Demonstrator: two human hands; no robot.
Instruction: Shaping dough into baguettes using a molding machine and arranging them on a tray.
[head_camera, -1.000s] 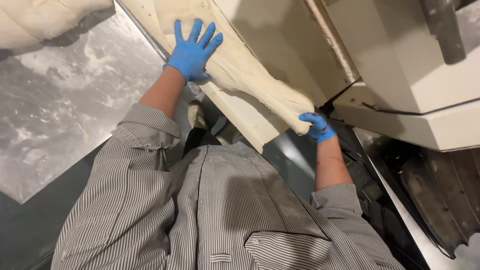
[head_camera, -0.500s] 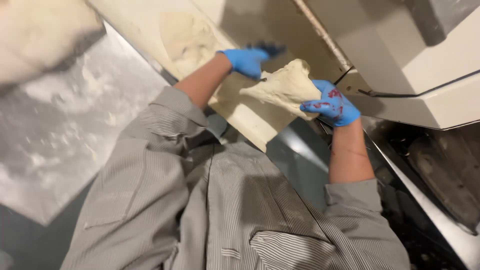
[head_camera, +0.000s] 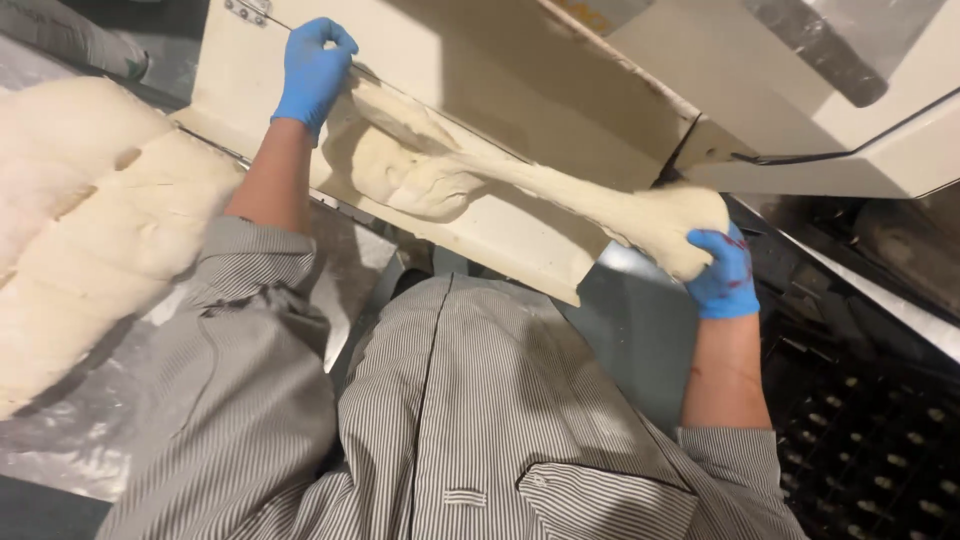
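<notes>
Head view. A long piece of pale dough (head_camera: 520, 185) is stretched between two blue-gloved hands above a cream-coloured sloping tray (head_camera: 520, 100). The left hand (head_camera: 312, 72) pinches the upper end with fingers closed on it, where the dough bunches into a thick fold lying on the tray. The right hand (head_camera: 722, 275) cups the lower lump from beneath, fingers curled round it. The span between sags and thins, so the material is judged soft, heavy and prone to tearing; support under the thick ends looks safest. A larger dough mass (head_camera: 80, 230) lies on the floured steel table (head_camera: 60, 450) at left.
</notes>
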